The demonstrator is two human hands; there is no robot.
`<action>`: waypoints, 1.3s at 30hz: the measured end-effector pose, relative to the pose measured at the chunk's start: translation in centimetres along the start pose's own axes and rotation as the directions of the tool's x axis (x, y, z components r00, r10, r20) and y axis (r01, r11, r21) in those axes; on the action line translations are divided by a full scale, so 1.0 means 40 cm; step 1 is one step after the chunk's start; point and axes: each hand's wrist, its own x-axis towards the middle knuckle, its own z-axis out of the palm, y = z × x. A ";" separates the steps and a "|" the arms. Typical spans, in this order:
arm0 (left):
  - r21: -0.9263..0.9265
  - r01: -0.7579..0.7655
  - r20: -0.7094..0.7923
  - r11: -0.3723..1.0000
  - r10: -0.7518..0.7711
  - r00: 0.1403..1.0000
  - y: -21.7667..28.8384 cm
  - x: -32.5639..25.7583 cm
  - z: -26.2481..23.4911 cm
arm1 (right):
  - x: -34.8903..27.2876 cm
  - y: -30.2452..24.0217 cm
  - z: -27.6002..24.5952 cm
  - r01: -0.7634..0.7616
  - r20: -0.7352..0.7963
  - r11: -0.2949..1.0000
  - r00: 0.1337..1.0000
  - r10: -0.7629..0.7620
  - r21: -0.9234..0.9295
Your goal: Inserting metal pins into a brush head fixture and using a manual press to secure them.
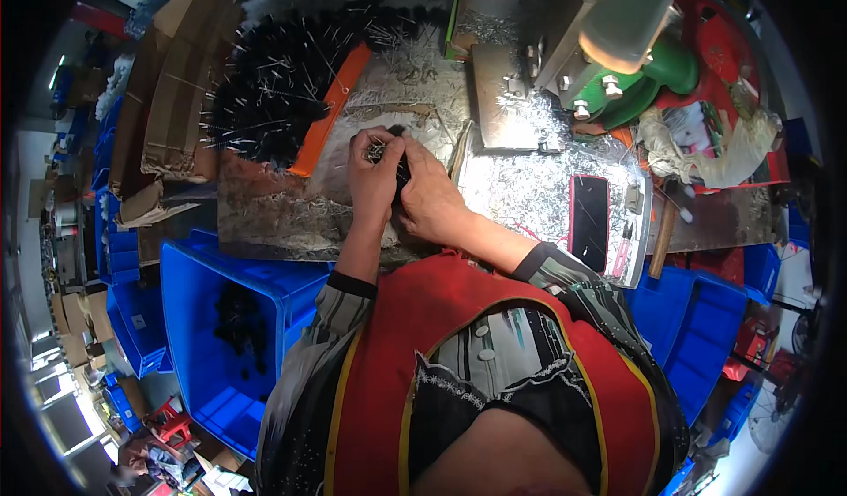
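Fingers of left hand (373, 178) and right hand (432, 200) hide most of the wire bits (376, 153) between them; right hand's grip unclear. Brush pile (273, 90) too tangled to count. Scraps (520, 183) too small to identify. Machine (609, 81) cut off at top edge, vest (362, 399) at bottom. Dark clump (240, 319) in blue bin (198, 355): blurred, can't tell. Background clutter at left rim blurred.

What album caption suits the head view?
Left hand and right hand meet around a small dark piece near a long orange bar and black bristly pile.
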 end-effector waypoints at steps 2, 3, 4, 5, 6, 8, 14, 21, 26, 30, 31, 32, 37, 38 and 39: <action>0.372 -0.102 0.077 0.923 0.079 0.994 0.009 0.004 -0.013 | -0.004 -0.005 -0.013 0.001 0.038 1.000 0.999 -0.001 -0.007; 0.374 -0.107 0.081 0.921 0.083 0.993 0.018 0.005 -0.015 | -0.008 -0.006 -0.019 0.001 0.032 1.000 0.999 0.000 -0.007; 0.308 -0.029 0.117 0.951 -0.008 0.993 0.030 0.007 -0.015 | -0.013 -0.005 -0.022 -0.016 0.038 1.000 0.999 0.015 0.017; 0.245 0.054 0.160 0.968 -0.096 0.982 0.042 0.006 -0.012 | -0.018 -0.004 -0.025 -0.033 0.044 0.999 0.999 0.031 0.041; 0.245 0.050 0.169 0.968 -0.094 0.981 0.056 -0.002 -0.006 | -0.024 -0.002 -0.034 -0.038 0.038 0.999 0.999 0.037 0.037; -0.037 0.169 0.083 0.985 -0.166 0.983 0.081 -0.011 0.006 | -0.029 0.000 -0.070 -0.046 0.009 0.995 0.999 0.045 0.090; -0.347 0.174 0.073 0.922 -0.158 0.985 0.086 0.023 0.058 | -0.142 0.059 -0.294 -0.184 -0.386 0.875 0.843 0.375 0.449; -0.456 0.432 0.447 0.778 -0.219 0.867 0.078 0.045 0.196 | -0.404 0.241 -0.485 -0.737 -0.553 0.592 0.359 0.752 0.327; -0.376 0.502 0.530 0.779 -0.263 0.806 0.072 0.063 0.241 | -0.336 0.232 -0.631 -0.646 -0.698 0.748 0.467 0.543 0.150; -0.333 0.502 0.591 0.798 -0.239 0.771 0.058 0.097 0.260 | -0.308 0.328 -0.637 -0.200 -0.626 0.757 0.452 0.635 0.623; -0.315 0.492 0.583 0.811 -0.244 0.775 0.057 0.101 0.260 | -0.295 0.341 -0.629 0.008 -0.619 0.704 0.483 0.619 0.710; -0.321 0.489 0.579 0.811 -0.241 0.779 0.058 0.102 0.261 | -0.295 0.339 -0.635 0.010 -0.618 0.705 0.489 0.616 0.710; -0.310 0.488 0.566 0.816 -0.254 0.784 0.077 0.104 0.250 | -0.262 0.278 -0.762 -0.281 -0.465 0.578 0.380 0.800 0.766; -0.303 0.498 0.579 0.813 -0.258 0.773 0.080 0.112 0.260 | -0.256 0.266 -0.808 -0.355 -0.390 0.603 0.513 0.764 0.714; -0.292 0.512 0.600 0.808 -0.262 0.756 0.082 0.121 0.269 | -0.239 0.243 -0.838 -0.363 -0.396 0.602 0.501 0.770 0.712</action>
